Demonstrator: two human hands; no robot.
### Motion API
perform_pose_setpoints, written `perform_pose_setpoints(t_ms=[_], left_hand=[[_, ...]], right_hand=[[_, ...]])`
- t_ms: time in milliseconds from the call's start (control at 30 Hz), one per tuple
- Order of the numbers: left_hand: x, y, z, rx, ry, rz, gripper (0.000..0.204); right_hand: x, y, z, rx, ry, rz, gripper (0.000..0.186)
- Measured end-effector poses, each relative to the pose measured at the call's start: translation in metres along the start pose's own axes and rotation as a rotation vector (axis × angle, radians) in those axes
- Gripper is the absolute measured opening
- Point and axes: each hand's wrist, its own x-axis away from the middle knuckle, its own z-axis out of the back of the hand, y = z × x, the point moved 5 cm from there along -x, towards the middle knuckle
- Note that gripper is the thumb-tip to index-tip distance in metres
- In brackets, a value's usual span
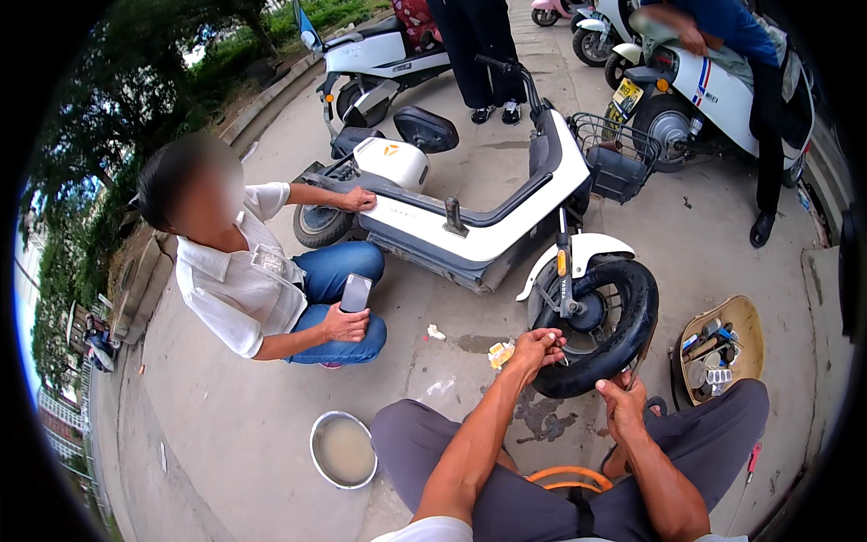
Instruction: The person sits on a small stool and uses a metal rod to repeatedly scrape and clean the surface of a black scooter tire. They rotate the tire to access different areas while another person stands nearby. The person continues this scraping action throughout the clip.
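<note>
The person wears dark grey trousers [722, 425] and white short sleeves [433, 530] that leave the forearms [471, 443] bare.

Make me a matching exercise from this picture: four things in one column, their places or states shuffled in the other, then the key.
Things
1. Black tyre
2. Round bowl
3. Tan container
4. Phone

Places or states
A. Holds cloudy liquid
B. In the hand of a crouching person
C. Close to the wearer's left hand and right hand
D. Open, with tools inside

Pairs: 1-C, 2-A, 3-D, 4-B
</note>
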Motion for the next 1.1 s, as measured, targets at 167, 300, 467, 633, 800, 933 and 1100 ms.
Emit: perform_pose_setpoints(t_ms=[167,300,467,633,800,933,1100], left_hand=[[0.004,0.003,0.008,-0.113,0.055,0.018,0.011],[0.005,0.009,0.003,-0.114,0.051,0.009,0.011],[-0.004,0.0,0.006,0.014,0.011,0.01,0.017],[-0.004,0.005,0.002,-0.083,0.044,-0.014,0.012],[-0.007,0.001,0.006,-0.039,0.016,0.03,0.02],[0.001,0.005,0.018,-0.159,0.054,0.038,0.019],[0.001,0.008,0.012,-0.126,0.102,0.052,0.013]], right_hand=[[0.001,0.0,-0.001,-0.013,-0.008,-0.016,0.039],[-0.001,0.001,0.001,-0.032,0.003,-0.018,0.042],[0.003,0.002,-0.004,-0.037,0.02,-0.036,0.045],[0.0,0.004,-0.002,-0.04,-0.005,-0.021,0.043],[-0.001,0.0,-0.001,-0.033,-0.007,-0.005,0.043],[-0.004,0.009,0.006,-0.017,-0.017,0.005,0.048],[-0.005,0.005,0.008,0.007,0.002,-0.003,0.048]])
